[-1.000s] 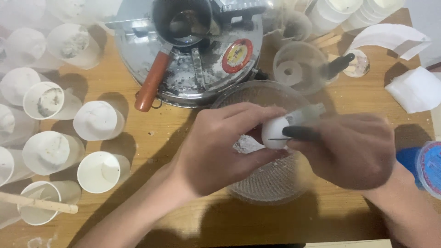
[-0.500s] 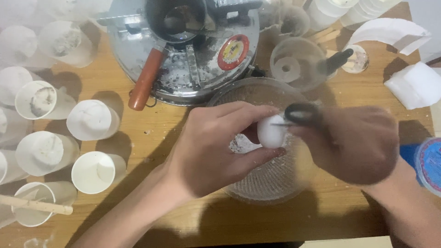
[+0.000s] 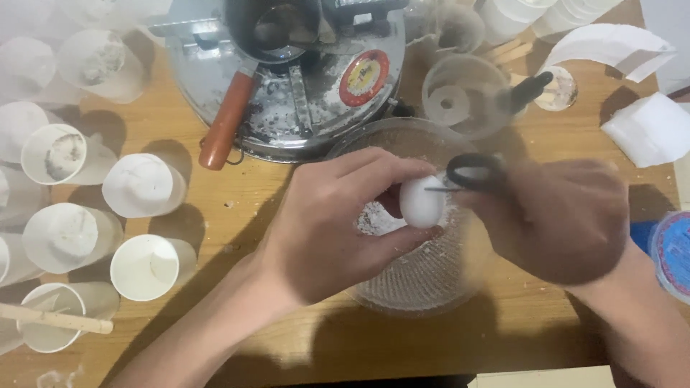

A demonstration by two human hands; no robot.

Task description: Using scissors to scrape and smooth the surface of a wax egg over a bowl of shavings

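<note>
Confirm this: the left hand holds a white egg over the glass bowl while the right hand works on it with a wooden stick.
Not a wooden stick. The head view shows the right hand holding black-handled scissors against the white egg, which the left hand holds over the glass bowl.

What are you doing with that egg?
The left hand holds a white egg over a clear glass bowl on the wooden table. The right hand, blurred, holds black-handled scissors with the tip at the egg's side. White paper cups stand to the left, and a metal pot lid lies behind the bowl.
</note>
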